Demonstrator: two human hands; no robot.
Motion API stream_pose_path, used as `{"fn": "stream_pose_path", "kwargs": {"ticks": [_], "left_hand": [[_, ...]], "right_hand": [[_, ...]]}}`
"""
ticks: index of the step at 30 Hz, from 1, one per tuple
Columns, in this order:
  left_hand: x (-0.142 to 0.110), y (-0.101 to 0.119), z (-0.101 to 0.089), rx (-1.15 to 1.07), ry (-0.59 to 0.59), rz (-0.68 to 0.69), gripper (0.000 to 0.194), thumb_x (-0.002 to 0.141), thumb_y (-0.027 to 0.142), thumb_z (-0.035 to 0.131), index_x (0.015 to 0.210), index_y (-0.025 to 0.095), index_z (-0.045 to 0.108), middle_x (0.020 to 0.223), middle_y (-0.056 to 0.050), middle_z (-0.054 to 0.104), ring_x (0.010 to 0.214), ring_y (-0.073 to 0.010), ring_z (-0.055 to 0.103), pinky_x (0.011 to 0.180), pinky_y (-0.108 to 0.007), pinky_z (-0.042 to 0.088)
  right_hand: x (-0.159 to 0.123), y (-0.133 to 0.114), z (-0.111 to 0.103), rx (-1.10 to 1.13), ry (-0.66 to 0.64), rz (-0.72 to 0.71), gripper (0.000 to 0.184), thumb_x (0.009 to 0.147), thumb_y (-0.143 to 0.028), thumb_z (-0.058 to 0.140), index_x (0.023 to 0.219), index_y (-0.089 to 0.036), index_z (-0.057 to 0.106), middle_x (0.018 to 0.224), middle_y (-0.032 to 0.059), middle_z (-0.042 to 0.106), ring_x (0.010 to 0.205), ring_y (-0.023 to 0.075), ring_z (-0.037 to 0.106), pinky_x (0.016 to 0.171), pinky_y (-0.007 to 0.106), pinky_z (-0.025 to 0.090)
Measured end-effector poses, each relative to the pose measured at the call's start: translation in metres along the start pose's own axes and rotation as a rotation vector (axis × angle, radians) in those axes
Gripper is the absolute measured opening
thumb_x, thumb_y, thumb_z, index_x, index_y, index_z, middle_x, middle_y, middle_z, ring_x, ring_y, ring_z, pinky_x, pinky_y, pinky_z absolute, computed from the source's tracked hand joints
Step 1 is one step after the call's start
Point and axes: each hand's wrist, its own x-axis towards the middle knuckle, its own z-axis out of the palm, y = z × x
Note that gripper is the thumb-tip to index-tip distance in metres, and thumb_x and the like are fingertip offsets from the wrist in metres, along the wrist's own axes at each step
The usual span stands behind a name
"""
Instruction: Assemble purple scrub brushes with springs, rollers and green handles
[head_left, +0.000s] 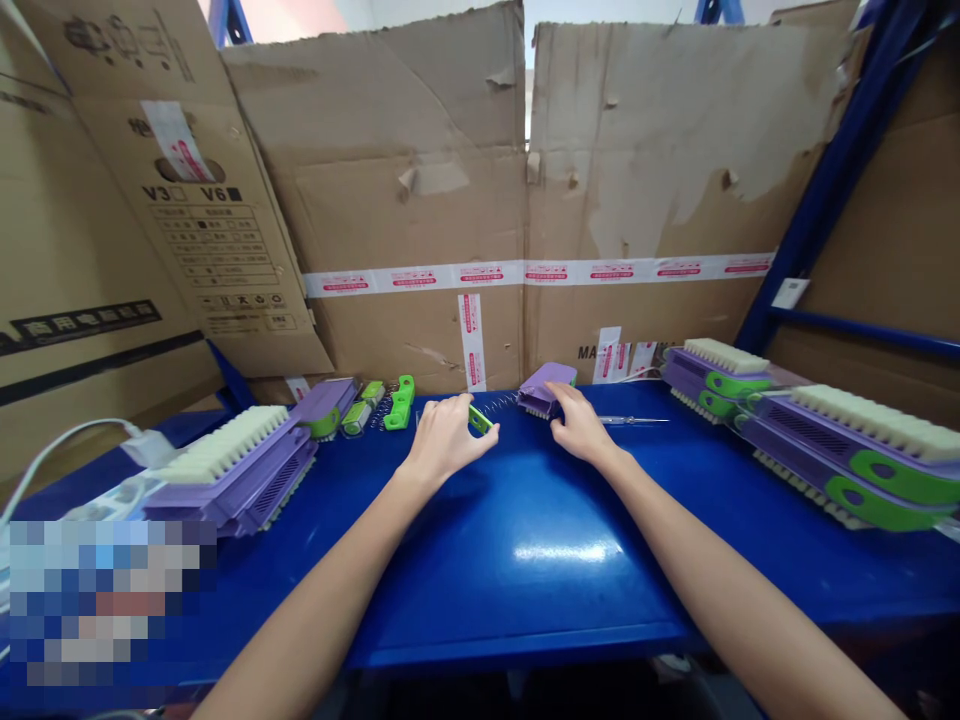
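Observation:
My left hand (448, 436) is closed around a small green plastic part (479, 421), part of which hides behind the fingers. A thin metal coil spring (500, 403) lies between that hand and a purple plastic brush body (543, 388). My right hand (579, 424) grips the right side of this brush body, its thumb bent below it. Just right of the right hand, a slim screwdriver (636, 420) rests on the blue table. Left of my left hand sit green clips (401, 403), several loose springs (380, 410) and small green parts (364, 406).
Purple brushes with cream bristles (225, 440) are stacked at left, near a white plug (148, 447) and cable. More brushes (870, 450) stand at right. Cardboard walls (405, 220) close off the back of the blue table (480, 560). A blurred patch covers the lower left.

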Motion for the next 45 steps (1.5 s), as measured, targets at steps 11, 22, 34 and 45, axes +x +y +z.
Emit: {"fn": "stream_pose_path", "kwargs": {"ticks": [11, 22, 34, 45], "left_hand": [[-0.005, 0.009, -0.021, 0.130, -0.070, 0.031, 0.038, 0.076, 0.053, 0.054, 0.084, 0.017, 0.061, 0.082, -0.009, 0.069, 0.078, -0.0261, 0.066, 0.068, -0.032, 0.044], [-0.006, 0.006, -0.008, 0.093, -0.106, 0.016, 0.044, 0.077, 0.060, 0.054, 0.089, 0.017, 0.059, 0.083, -0.010, 0.069, 0.080, -0.0279, 0.066, 0.067, -0.032, 0.046], [0.000, -0.017, 0.013, -0.234, -0.122, 0.018, 0.043, 0.078, 0.051, 0.060, 0.104, 0.018, 0.055, 0.093, -0.008, 0.069, 0.085, -0.0254, 0.065, 0.074, -0.033, 0.048], [0.000, -0.023, 0.026, -0.512, -0.231, -0.041, 0.047, 0.075, 0.049, 0.064, 0.110, 0.021, 0.049, 0.097, -0.006, 0.066, 0.090, -0.0220, 0.064, 0.081, -0.035, 0.050]], "right_hand": [[-0.001, -0.008, -0.002, 0.023, -0.030, 0.025, 0.066, 0.063, -0.005, 0.043, 0.130, -0.007, 0.049, 0.133, 0.0159, 0.051, 0.125, 0.0267, 0.044, 0.108, 0.043, 0.034], [-0.001, -0.013, -0.005, 0.065, -0.062, 0.062, 0.070, 0.063, -0.006, 0.044, 0.133, -0.007, 0.046, 0.134, 0.0160, 0.050, 0.127, 0.0264, 0.042, 0.108, 0.043, 0.033], [0.000, -0.021, -0.008, 0.146, -0.044, 0.055, 0.071, 0.061, -0.009, 0.044, 0.131, -0.012, 0.048, 0.125, 0.0104, 0.059, 0.119, 0.0245, 0.049, 0.104, 0.043, 0.035], [0.005, -0.013, -0.005, 0.072, 0.153, 0.205, 0.046, 0.082, -0.032, 0.047, 0.123, -0.014, 0.056, 0.131, 0.0137, 0.053, 0.124, 0.0276, 0.043, 0.104, 0.045, 0.032]]}}
